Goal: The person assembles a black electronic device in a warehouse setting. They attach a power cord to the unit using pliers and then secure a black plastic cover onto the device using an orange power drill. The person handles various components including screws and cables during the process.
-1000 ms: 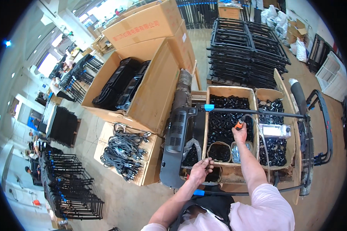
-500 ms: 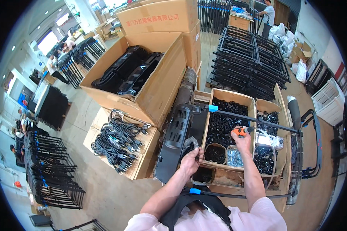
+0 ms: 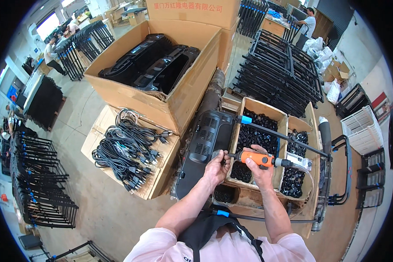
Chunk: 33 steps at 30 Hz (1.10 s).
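My right hand (image 3: 261,175) grips an orange power screwdriver (image 3: 254,158), held level with its dark tip pointing left. Close to that tip, my left hand (image 3: 215,170) is closed, its fingers pinched on a small dark thing I cannot make out. Whether the tip touches it is unclear. Beneath and left of my left hand lies a long black plastic housing (image 3: 199,150) with vent slots. A black tube frame (image 3: 288,139) with blue tape at its corners spans the wooden parts box (image 3: 282,114), which holds many small black caps (image 3: 258,137).
An open carton (image 3: 190,105) with glossy black housings stands at the left rear. Bundled black power cords (image 3: 126,150) lie on a closed carton. Stacked black frames (image 3: 279,70) stand beyond the box; a co-worker (image 3: 308,24) is at the far right. A white crate (image 3: 362,129) sits at right.
My right hand has lifted the screwdriver from over the parts box and swung it level, its tip now near my left hand. The view has shifted slightly.
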Each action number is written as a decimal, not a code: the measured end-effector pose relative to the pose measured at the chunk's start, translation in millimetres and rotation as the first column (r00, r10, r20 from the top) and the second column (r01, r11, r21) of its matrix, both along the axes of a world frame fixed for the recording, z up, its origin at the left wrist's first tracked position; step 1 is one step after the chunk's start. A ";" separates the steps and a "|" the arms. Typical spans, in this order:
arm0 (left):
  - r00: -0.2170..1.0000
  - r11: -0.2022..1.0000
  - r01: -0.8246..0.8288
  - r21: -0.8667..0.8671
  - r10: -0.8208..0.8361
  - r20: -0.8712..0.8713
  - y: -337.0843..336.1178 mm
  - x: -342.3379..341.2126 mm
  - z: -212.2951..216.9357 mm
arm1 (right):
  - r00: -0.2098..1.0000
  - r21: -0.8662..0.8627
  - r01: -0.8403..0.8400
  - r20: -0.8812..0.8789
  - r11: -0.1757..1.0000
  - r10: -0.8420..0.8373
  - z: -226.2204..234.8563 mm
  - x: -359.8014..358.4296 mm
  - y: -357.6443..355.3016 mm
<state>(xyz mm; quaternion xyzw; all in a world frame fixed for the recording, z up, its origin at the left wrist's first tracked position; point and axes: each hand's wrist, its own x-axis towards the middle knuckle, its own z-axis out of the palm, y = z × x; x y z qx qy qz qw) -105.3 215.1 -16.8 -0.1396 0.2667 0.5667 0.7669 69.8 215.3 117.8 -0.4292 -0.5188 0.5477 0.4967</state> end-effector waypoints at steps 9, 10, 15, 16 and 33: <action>1.000 0.997 -0.018 0.072 0.018 -0.006 0.9 -19.1 5.4 | 0.999 0.005 0.043 0.019 0.999 -0.043 -2.3 -22.1 -0.8; 1.000 0.997 -0.014 0.076 0.015 -0.006 1.1 -21.0 5.1 | 0.999 -0.007 0.044 0.025 0.999 -0.044 0.5 -23.6 -0.6; 0.999 0.996 -0.018 0.085 0.014 0.043 2.3 -26.0 6.2 | 0.998 0.007 0.036 0.059 0.999 -0.037 -0.3 -27.8 2.3; 0.998 0.995 -0.025 0.095 0.019 0.062 2.3 -26.5 6.1 | 0.997 0.017 0.039 0.061 0.999 -0.040 -3.7 -28.9 2.9; 0.982 0.977 0.165 0.134 -0.151 -0.114 -21.9 -41.8 22.2 | 0.998 0.061 -0.028 0.065 0.998 0.024 -13.5 -119.5 90.3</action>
